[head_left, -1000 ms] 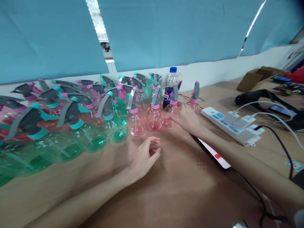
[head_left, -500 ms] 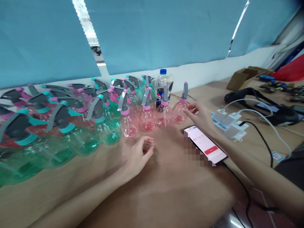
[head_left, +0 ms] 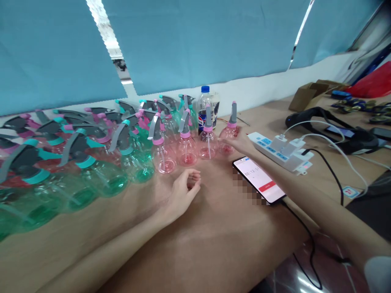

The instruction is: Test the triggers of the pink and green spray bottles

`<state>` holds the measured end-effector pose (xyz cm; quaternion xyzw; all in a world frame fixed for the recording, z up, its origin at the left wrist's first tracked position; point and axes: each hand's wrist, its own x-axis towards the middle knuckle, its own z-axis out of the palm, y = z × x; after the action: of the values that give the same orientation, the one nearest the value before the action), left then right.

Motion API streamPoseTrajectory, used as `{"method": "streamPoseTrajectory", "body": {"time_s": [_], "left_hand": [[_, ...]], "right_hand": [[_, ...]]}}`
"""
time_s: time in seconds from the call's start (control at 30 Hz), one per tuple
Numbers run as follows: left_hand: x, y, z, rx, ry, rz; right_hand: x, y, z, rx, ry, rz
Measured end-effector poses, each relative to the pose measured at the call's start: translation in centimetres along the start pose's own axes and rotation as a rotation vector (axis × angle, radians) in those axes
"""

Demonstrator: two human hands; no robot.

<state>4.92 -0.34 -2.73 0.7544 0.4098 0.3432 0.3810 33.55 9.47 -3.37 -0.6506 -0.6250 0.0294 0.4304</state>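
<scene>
The right hand [head_left: 241, 143] has moved left to the rightmost pink spray bottle [head_left: 228, 132], standing upright (gripped or not, I cannot tell); the left hand [head_left: 182, 192], farther off, curls empty.

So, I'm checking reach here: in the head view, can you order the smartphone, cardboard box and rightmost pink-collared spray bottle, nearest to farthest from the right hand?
From the right hand:
1. Spray bottle, right beside it
2. Smartphone, on the near side
3. Cardboard box, far right
</scene>
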Motion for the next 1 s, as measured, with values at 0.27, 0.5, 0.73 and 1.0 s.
{"method": "streamPoseTrajectory", "body": {"time_s": [0.27, 0.5, 0.73, 1.0], "left_hand": [[0.0, 0.0, -0.1, -0.004, -0.015, 0.003], [-0.1, 0.1, -0.1, 0.005, -0.014, 0.016], [-0.4, 1.0, -0.6, 0.002, 0.028, 0.054], [-1.8, 3.5, -3.7, -0.020, 0.173, 0.249]], "right_hand": [[-0.3, -2.1, -0.7, 0.142, 0.055, 0.210], [-3.2, -2.8, -3.3, 0.128, 0.138, 0.136], [-8.5, -8.7, -6.2, 0.156, 0.093, -0.062], [-13.8, -15.9, -4.5, 0.305, -0.185, -0.185]]}}
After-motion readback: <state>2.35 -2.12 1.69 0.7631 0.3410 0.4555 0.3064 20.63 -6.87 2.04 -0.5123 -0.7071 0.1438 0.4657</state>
